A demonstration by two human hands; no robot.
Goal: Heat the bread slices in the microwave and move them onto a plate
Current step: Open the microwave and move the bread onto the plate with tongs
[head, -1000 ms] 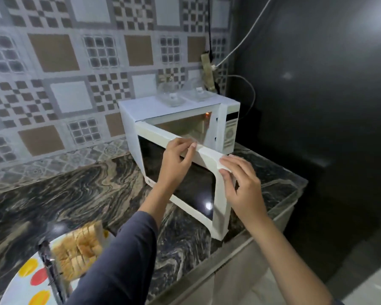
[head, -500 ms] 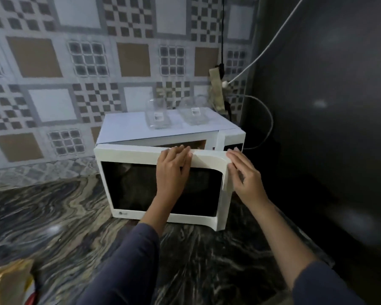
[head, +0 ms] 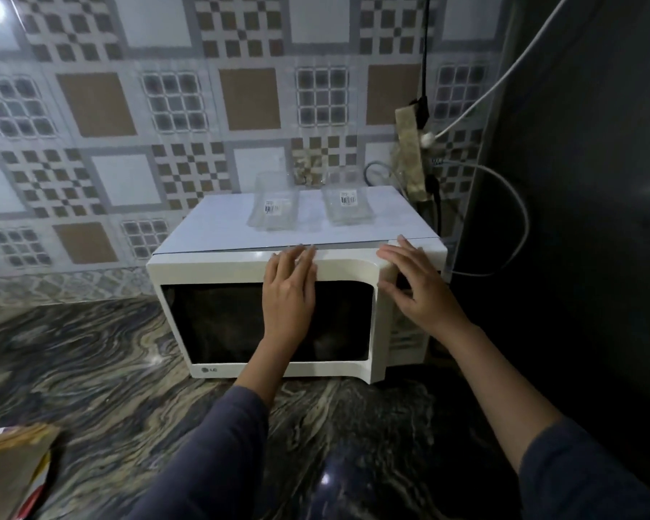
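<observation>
The white microwave (head: 241,227) stands on the dark swirly counter (head: 109,369) with its door closed. The left hand (head: 288,294) lies flat on the door's top, fingers straight, holding nothing. The right hand (head: 417,290) touches the door's top right corner, fingers spread. Bread (head: 8,467) peeks in at the bottom left.

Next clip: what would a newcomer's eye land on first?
A white microwave fills the centre on the dark marbled counter, its door looking shut. The left hand lies flat on the door's top edge, and the right hand spreads over the control-panel corner.
</observation>
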